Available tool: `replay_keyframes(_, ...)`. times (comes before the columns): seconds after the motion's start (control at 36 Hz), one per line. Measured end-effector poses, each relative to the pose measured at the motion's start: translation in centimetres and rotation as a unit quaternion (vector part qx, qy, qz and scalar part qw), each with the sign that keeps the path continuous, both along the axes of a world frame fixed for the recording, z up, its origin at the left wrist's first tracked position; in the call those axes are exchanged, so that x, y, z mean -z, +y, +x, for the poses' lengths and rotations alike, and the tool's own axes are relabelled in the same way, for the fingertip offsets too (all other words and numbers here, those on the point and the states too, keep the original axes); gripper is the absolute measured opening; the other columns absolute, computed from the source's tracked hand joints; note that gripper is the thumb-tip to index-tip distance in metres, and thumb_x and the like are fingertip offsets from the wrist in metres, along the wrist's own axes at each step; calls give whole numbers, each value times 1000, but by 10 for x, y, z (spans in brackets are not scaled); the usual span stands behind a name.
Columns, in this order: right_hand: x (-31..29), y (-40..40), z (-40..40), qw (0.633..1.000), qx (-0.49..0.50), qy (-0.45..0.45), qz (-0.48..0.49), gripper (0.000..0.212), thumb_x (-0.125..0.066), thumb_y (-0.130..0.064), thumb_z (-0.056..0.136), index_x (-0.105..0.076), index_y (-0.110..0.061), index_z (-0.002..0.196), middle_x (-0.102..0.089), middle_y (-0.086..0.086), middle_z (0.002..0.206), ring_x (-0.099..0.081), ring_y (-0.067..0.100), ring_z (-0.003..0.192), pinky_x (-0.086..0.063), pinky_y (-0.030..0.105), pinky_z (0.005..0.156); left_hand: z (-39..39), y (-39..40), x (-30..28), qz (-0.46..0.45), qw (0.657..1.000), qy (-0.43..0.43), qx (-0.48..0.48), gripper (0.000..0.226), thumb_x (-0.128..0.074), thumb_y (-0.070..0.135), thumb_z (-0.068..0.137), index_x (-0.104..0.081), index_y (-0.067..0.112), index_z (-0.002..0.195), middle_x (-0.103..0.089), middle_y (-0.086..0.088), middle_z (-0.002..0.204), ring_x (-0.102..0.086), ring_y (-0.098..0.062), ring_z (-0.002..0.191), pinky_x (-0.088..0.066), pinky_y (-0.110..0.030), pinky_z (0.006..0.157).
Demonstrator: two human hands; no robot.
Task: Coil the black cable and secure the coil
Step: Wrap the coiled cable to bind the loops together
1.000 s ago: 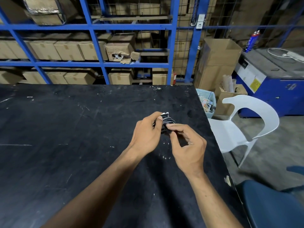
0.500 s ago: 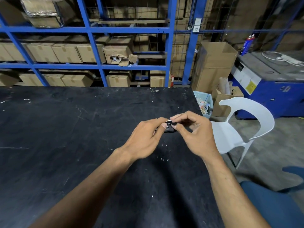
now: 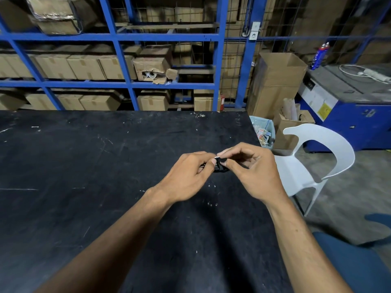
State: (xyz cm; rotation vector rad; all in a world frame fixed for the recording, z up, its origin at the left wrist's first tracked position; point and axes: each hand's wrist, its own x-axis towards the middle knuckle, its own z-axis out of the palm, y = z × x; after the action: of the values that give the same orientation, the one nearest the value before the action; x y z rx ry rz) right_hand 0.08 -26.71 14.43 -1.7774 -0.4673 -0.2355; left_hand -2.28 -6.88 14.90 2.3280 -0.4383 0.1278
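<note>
A small bundle of coiled black cable [image 3: 220, 167] shows between my two hands, just above the black table [image 3: 84, 166]. A silver connector tip pokes out at its top. My left hand [image 3: 188, 176] pinches the bundle from the left with thumb and fingers. Facing it, my right hand [image 3: 251, 168] grips the right side, fingertips curled over the top of the coil. Most of the cable is hidden by my fingers.
The table's right edge runs close to my right arm. A white plastic chair [image 3: 317, 157] stands beside it, with a blue seat [image 3: 359, 261] nearer. A bin [image 3: 263, 132] and cardboard boxes [image 3: 275, 81] stand past the far corner. Blue shelving [image 3: 118, 60] lines the back.
My right hand has risen from below the bundle and now faces the left hand, fingertips on top of the coil. The bundle looks tighter and more hidden.
</note>
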Motion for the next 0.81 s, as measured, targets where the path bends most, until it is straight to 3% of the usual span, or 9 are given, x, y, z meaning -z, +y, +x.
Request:
replay_keyframes(0.17, 3, -1, 1, 1000, 10, -1, -12, 20, -80, 6, 86, -83, -14, 90, -82, -2, 91, -79, 20, 93, -65, 43, 86, 2, -2, -1, 0, 997, 82, -6, 34, -43, 31, 112, -71, 30, 130, -79, -3, 115, -70, -19, 111, -54, -38, 98)
replay_keyframes(0.25, 5, 0, 3, 1000, 18, -4, 1, 25, -78, 7, 85, -82, -17, 89, -82, -3, 91, -79, 18, 94, -65, 44, 88, 3, -4, 4, -34, 995, 75, -49, 18, -49, 30, 109, -67, 29, 105, -71, 9, 85, -63, -6, 78, -50, -31, 75)
replay_keyframes(0.33, 8, 2, 4, 999, 25, -6, 21, 25, -77, 10, 84, -82, -15, 89, -82, -2, 92, -79, 18, 93, -65, 46, 88, 1, -7, 4, -16, 994, 84, -62, 27, -45, 28, 109, -63, 28, 90, -66, 11, 68, -53, -9, 59, -45, -33, 63)
replay_keyframes(0.39, 10, 4, 5, 999, 22, -2, 29, 23, -78, 10, 84, -82, -12, 89, -82, 2, 93, -79, 21, 93, -64, 48, 88, -2, -9, 0, 8, 995, 97, -35, 34, -39, 25, 112, -72, 25, 105, -75, 13, 83, -65, -14, 71, -53, -36, 73)
replay_keyframes(0.44, 12, 3, 6, 999, 16, 1, 37, 22, -78, 10, 84, -82, -11, 90, -82, 3, 94, -79, 22, 94, -64, 48, 88, -3, -8, -4, 19, 995, 92, -15, 34, -36, 25, 114, -70, 17, 120, -75, 2, 95, -69, -24, 86, -53, -43, 85)
replay_keyframes(0.53, 11, 1, 7, 999, 3, 1, 54, 23, -78, 10, 84, -81, -12, 90, -82, 3, 96, -79, 21, 97, -64, 44, 90, -3, -6, -5, 23, 997, 77, -4, 31, -37, 26, 115, -66, 16, 119, -63, -1, 82, -61, -22, 75, -51, -46, 81)
replay_keyframes(0.64, 9, 1, 10, 999, -21, 0, 44, 19, -78, 10, 85, -78, -8, 91, -82, 5, 102, -78, 19, 101, -62, 35, 90, -2, -6, -5, 10, 995, 95, -17, 34, -36, 30, 115, -64, 14, 127, -72, -22, 108, -67, -39, 99, -51, -53, 91)
replay_keyframes(0.72, 8, 1, 12, 999, -42, -11, 29, 16, -78, 12, 85, -75, -3, 90, -79, 10, 107, -76, 18, 101, -60, 32, 89, -2, -6, -4, 9, 996, 89, -19, 29, -37, 27, 114, -61, 10, 117, -69, -18, 95, -65, -34, 88, -51, -51, 82)
replay_keyframes(0.81, 6, 0, 16, 999, -39, -12, 0, 18, -79, 12, 83, -76, -5, 88, -80, 9, 109, -76, 22, 104, -61, 41, 93, -5, -6, -1, 10, 998, 62, -18, 24, -41, 22, 113, -53, 8, 98, -49, 5, 73, -47, -16, 68, -40, -39, 67)
